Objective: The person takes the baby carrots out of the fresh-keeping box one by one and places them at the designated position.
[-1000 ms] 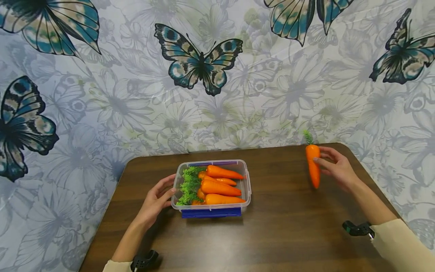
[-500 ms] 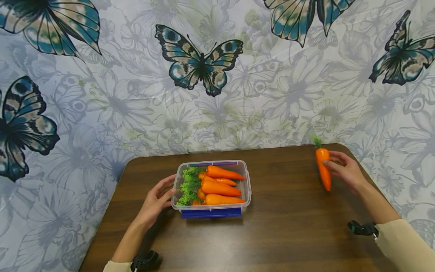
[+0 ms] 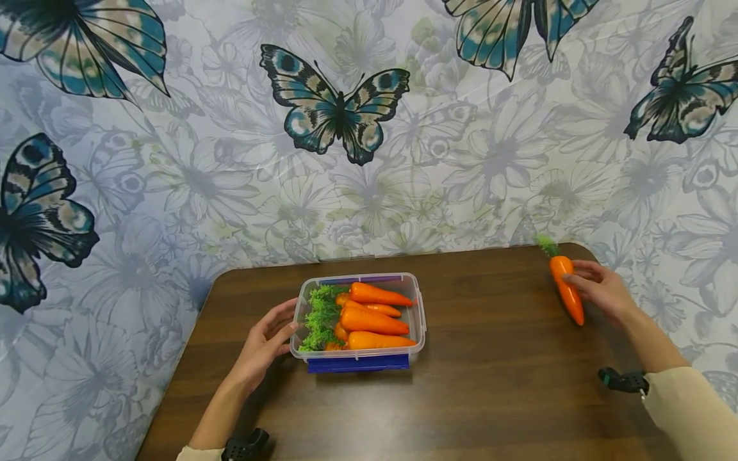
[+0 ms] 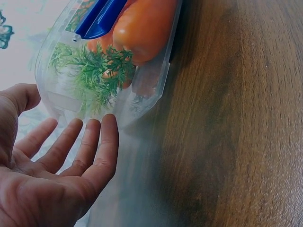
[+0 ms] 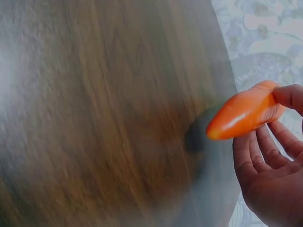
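Note:
Between the thumb and fingers of my right hand [image 3: 602, 288], a carrot [image 3: 566, 289] with a green leafy top is pinched near the table's back right corner. In the right wrist view, the carrot's tip [image 5: 215, 132] points out over the wood, with a shadow beneath. A clear plastic container [image 3: 418, 349] with blue clips stands left of the table's middle. Inside lie several carrots [image 3: 375, 318], their green tops [image 3: 321, 317] toward the left. My left hand [image 3: 262, 342] is at the container's left side, its relaxed fingertips [image 4: 110, 120] right at the wall.
The brown wooden table [image 3: 490, 397] has rounded back corners. Directly behind it is a wall covering [image 3: 461, 173] printed with butterflies and flowers. A black band [image 3: 623, 380] is on the right wrist, another black band [image 3: 245, 443] on the left.
My right hand has moved right and slightly toward me with the carrot, which now tilts more. The left hand and the container have stayed in place.

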Motion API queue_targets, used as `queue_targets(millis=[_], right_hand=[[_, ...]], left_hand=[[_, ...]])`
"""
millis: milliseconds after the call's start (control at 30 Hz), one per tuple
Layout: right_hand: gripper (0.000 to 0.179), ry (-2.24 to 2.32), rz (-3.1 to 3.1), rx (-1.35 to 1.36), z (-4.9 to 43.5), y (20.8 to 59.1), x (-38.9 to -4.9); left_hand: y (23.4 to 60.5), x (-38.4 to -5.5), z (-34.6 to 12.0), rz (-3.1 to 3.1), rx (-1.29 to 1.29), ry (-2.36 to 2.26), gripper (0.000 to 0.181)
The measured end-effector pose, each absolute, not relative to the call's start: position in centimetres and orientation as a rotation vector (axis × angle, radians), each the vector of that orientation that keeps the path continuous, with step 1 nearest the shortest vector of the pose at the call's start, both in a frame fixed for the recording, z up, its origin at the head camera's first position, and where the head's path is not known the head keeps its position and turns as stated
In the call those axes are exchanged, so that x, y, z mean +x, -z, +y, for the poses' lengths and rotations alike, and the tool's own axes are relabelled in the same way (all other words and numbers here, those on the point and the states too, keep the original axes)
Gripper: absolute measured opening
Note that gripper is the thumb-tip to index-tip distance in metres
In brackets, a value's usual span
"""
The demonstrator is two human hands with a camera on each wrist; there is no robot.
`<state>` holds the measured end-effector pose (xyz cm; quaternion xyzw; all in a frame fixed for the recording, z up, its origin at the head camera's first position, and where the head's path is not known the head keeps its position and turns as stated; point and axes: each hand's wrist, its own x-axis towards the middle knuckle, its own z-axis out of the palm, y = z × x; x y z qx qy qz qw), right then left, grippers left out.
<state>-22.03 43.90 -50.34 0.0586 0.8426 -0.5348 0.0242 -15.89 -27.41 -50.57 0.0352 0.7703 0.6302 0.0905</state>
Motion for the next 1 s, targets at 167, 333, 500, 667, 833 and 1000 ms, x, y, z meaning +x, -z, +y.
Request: queue_targets(millis=[167,333,500,667,833,1000], right_hand=[[0.070,1.456,2.776,0.182,44.4,50.0,-22.5],[0.069,1.273,2.896,0.256,44.8,50.0,-22.6],[0.071,1.210,2.897,0.327,45.2,50.3,-22.5],[0.070,1.196,2.905,0.342,45.5,50.7,-22.5],[0.069,1.185,2.917,0.350,45.8,51.0,-22.8],[0.066,1.158,2.940,0.356,46.0,51.0,-23.1]], left_hand=[[50.4,-15.9,-27.5,2.291,0.099,-1.877,0.058],[50.4,-15.8,-27.4,2.294,0.100,-1.874,0.058],[50.5,-15.8,-27.4,2.290,0.109,-1.878,0.057],[50.6,-15.8,-27.4,2.300,0.117,-1.869,0.057],[50.7,-15.8,-27.4,2.308,0.112,-1.862,0.057],[50.7,-15.8,-27.4,2.308,0.106,-1.864,0.057]])
